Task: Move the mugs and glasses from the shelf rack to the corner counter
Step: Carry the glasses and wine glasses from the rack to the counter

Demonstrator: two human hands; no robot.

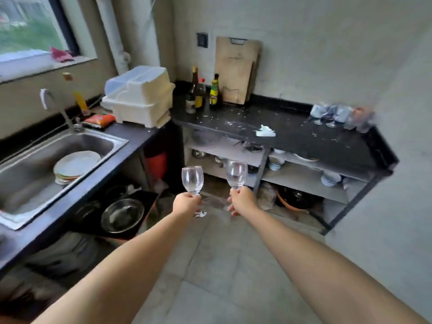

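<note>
Both hands (187, 203) round wineglass stems (196, 199)

Left hand (187, 203) and right hand (243, 200) side by side out front, each gripping the stem of an upright clear stemmed wine glass, the left glass (192, 180) and the right glass (236, 174) slightly apart. Behind them runs the dark stone corner counter (292, 134), with a cluster of clear glasses (341, 115) at its right end, dark sauce bottles (202, 93) at its left rear, and a wooden cutting board (236, 69) leaning on the wall just right of them. Far left, a stainless steel sink (35, 164) holds stacked round plates (76, 166).
</note>
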